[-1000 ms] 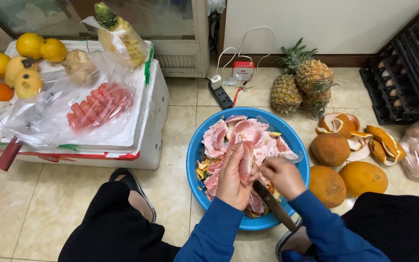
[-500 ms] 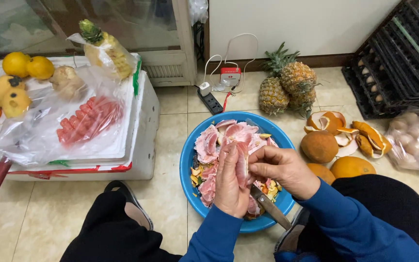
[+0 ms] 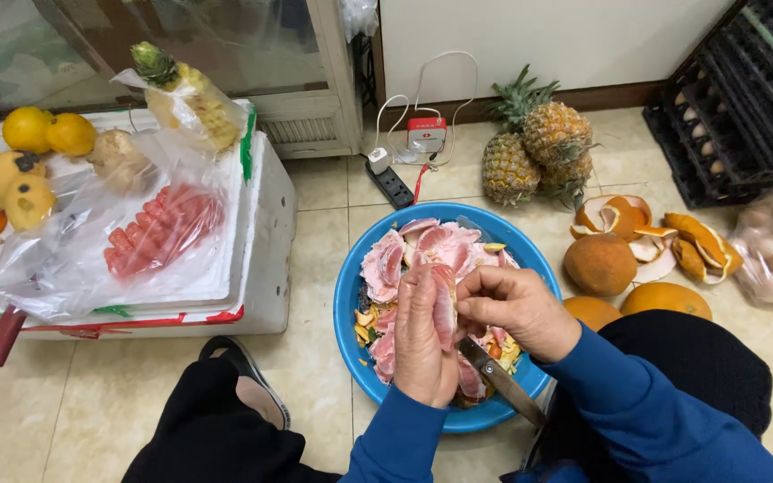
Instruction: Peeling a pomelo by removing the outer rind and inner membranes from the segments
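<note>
My left hand (image 3: 424, 340) holds a pink pomelo segment (image 3: 445, 302) upright over a blue basin (image 3: 349, 295). My right hand (image 3: 513, 309) pinches the top of that segment with its fingertips while gripping a knife (image 3: 501, 380), whose blade points down toward my lap. The basin holds several peeled pink segments (image 3: 385, 264) and scraps of peel. Both sleeves are blue.
A white foam box (image 3: 266, 259) at left carries bagged red fruit slices (image 3: 158, 233), a bagged pineapple (image 3: 185, 98) and yellow fruit (image 3: 42, 134). Two pineapples (image 3: 534, 148), whole pomelos (image 3: 599, 264), orange peel (image 3: 673, 237), a power strip (image 3: 394, 183) and black crates (image 3: 735, 98) lie around.
My hands have lifted the segment slightly and drawn together over the basin. The view has shifted a little to the right.
</note>
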